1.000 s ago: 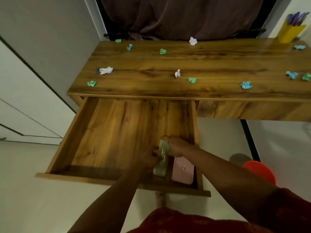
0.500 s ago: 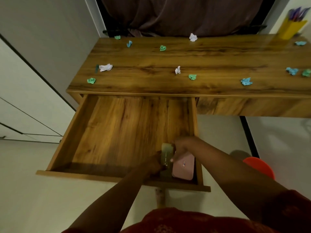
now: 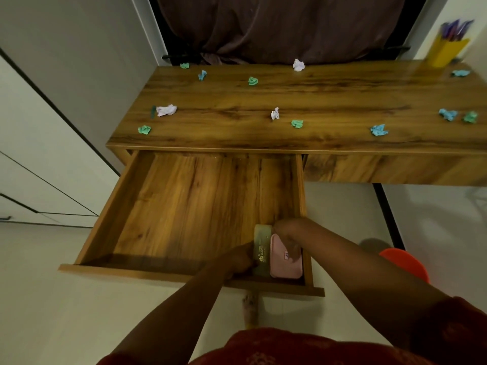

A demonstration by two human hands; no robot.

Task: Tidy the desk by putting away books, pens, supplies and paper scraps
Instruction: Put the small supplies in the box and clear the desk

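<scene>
Red sleeves frame my arms reaching into the open wooden drawer (image 3: pixel 163 206). My left hand (image 3: pixel 237 259) curls its fingers around the pale green rectangular box (image 3: pixel 261 248), standing on edge in the drawer's near right corner. My right hand (image 3: pixel 286 233) rests bent fingers on the flat pink case (image 3: pixel 286 264) just beside it. Beyond, crumpled paper scraps (image 3: pixel 297 123) dot the wooden table (image 3: pixel 329 101), with a yellow pen holder (image 3: pixel 445 52) at the far right.

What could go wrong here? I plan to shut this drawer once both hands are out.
1. The green box looks set on its edge beside the flat pink case; it may tip when the left hand lets go.
2. Both hands, the right hand too, are inside the open wooden drawer; closing early could pinch fingers.
</scene>
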